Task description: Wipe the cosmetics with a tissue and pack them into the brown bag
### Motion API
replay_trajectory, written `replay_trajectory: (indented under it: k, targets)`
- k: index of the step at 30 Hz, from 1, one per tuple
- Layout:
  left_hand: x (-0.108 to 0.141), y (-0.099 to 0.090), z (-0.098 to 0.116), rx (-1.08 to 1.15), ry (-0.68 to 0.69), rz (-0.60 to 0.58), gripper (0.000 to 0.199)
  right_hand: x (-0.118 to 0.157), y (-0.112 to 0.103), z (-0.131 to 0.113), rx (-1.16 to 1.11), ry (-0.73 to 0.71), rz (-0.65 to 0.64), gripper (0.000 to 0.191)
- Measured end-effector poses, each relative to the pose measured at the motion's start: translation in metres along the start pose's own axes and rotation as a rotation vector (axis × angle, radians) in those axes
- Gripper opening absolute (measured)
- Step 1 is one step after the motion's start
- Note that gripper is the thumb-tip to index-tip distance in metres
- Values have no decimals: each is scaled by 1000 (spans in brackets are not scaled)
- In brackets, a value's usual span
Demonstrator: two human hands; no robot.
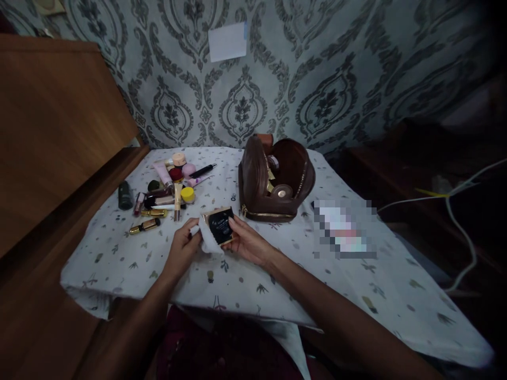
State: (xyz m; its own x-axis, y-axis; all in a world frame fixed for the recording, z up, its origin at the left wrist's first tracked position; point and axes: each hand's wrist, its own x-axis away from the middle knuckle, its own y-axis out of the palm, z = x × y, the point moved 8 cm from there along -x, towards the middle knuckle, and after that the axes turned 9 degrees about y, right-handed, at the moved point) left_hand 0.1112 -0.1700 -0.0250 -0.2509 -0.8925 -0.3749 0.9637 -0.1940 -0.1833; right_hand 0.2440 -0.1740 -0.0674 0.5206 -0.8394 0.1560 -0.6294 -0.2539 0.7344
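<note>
Near the front middle of the table, my right hand (249, 240) grips a black packet with gold edges (221, 226), thumb on its face. My left hand (185, 240) is closed on a white wipe (209, 237), which lies against the packet's left side. Behind and to the right of the packet stands an open brown bag (253, 184) with a round compact (282, 192) and other small items inside. Left of it lie several cosmetics, among them a yellow-lidded jar (187, 195), a beige tube (177, 203) and a dark green bottle (124, 195).
A patterned white cloth (245, 285) covers the table. To the right lies a pixelated object (344, 229), with white cables (471, 248) past the table's edge. A wooden cabinet (59, 132) stands at left, and a patterned wall (273, 95) rises behind.
</note>
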Motion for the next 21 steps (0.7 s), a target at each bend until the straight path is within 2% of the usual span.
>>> replay_trajectory:
  k: [4,7,13,18,21]
  targets:
    - [-5,6,-11,188,-101,22,34,-1,-4,13,83,113,-21,38]
    - [-13,10,-4,160,-61,27,35,-1,-4,22,101,151,-34,40]
    - [-23,34,15,-134,101,-108,31,-2,3,31,-96,225,-6,42]
    - [-19,53,8,-457,99,-282,17,0,-1,22,-287,252,58,46]
    - [-13,55,11,-557,136,-368,24,2,-4,15,-344,227,101,43]
